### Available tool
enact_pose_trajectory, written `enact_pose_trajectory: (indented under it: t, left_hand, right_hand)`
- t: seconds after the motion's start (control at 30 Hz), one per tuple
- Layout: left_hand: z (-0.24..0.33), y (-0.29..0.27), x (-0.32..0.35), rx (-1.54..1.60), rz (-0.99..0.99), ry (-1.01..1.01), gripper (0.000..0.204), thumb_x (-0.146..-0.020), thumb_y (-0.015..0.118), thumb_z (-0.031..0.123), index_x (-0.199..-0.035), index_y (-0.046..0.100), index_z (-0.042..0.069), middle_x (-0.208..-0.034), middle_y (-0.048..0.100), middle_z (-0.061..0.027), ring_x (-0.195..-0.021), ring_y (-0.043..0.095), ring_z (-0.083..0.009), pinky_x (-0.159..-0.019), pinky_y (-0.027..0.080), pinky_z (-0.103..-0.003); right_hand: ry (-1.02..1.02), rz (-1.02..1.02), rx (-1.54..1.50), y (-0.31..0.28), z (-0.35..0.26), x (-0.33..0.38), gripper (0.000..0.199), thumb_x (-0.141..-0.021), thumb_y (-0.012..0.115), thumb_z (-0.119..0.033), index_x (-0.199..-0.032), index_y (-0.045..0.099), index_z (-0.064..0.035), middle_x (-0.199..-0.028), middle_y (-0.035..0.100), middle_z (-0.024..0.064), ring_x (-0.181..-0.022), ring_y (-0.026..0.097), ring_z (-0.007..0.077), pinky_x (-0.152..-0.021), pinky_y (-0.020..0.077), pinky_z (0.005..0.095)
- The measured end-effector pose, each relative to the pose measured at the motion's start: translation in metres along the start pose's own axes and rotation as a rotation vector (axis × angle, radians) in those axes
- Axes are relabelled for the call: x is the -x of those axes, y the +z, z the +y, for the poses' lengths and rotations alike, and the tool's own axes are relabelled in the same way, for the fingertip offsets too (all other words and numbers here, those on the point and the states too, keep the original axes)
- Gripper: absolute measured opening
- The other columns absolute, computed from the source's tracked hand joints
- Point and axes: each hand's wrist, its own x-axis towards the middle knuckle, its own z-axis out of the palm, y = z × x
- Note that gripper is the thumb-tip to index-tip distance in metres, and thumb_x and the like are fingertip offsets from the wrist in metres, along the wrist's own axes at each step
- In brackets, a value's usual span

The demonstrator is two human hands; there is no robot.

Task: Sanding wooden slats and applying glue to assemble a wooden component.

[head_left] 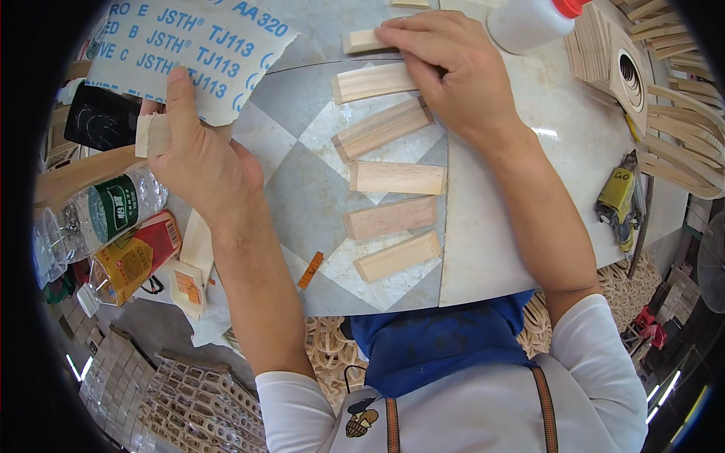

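Observation:
My left hand is closed on a sheet of sandpaper, its pale back printed in blue. A light wooden piece is also in that hand, below the sheet, partly covered by the thumb and palm. At the far end of a loose row of wooden blocks, my right hand has its fingers closed on the end of a pale wooden block. Its curled fingers also lie over the right end of another block. Nearer me, several more bevelled blocks lie apart, including a darker one.
A white bottle with a red cap stands at the far right, near stacked wooden sheets. A yellow-and-black tool lies by the right edge. A plastic bottle, a drink bottle and a dark phone crowd the left.

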Motion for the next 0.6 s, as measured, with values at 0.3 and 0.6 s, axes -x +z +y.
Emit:
enact_pose_trajectory:
  t: [0.3,0.6]
  left_hand:
    - [0.001,-0.005,0.003,0.038,-0.114,-0.076,0.043,-0.103,0.08,0.007,-0.136,0.055,-0.001,-0.118,0.077,-0.0128,-0.1,0.08,-0.0184,-0.086,0.064,-0.023]
    - [0.01,0.011,0.034,0.341,-0.243,-0.494,0.036,-0.105,0.077,0.013,-0.135,0.061,0.002,-0.12,0.077,-0.007,-0.105,0.077,-0.0169,-0.093,0.061,-0.029]
  right_hand:
    - [0.267,-0.129,-0.085,-0.018,-0.044,-0.023,0.03,-0.096,0.071,-0.002,-0.124,0.08,-0.002,-0.105,0.082,0.0087,-0.101,0.072,0.0228,-0.094,0.0551,0.0326]
    - [0.637,-0.249,-0.526,-0.027,-0.106,-0.027,0.019,-0.093,0.077,0.001,-0.111,0.081,-0.0022,-0.104,0.08,0.0061,-0.082,0.068,0.0164,-0.076,0.0555,0.0261]
